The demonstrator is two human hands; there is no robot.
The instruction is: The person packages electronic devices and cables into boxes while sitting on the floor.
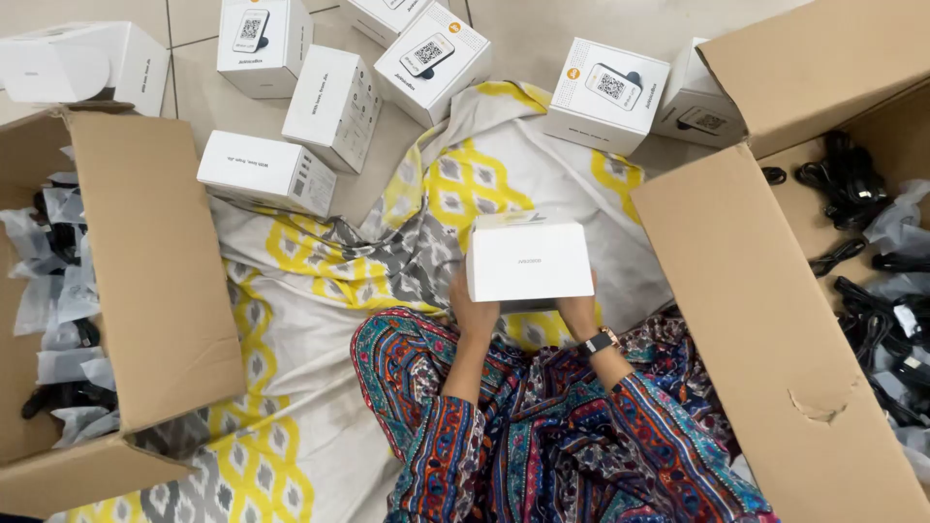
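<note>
I hold a small white box (528, 258) in front of me with both hands, above a yellow, grey and white patterned cloth (310, 291). My left hand (473, 314) grips its lower left side from underneath. My right hand (579, 312), with a watch on the wrist, grips its lower right side. Most of both hands' fingers are hidden behind the box. My patterned sleeves and lap fill the bottom centre.
Several white boxes (332, 107) lie on the tiled floor and cloth ahead. On the left, an open cardboard carton (145, 281) holds bagged dark items. A second open carton (765, 320) on the right holds black cables (851, 184).
</note>
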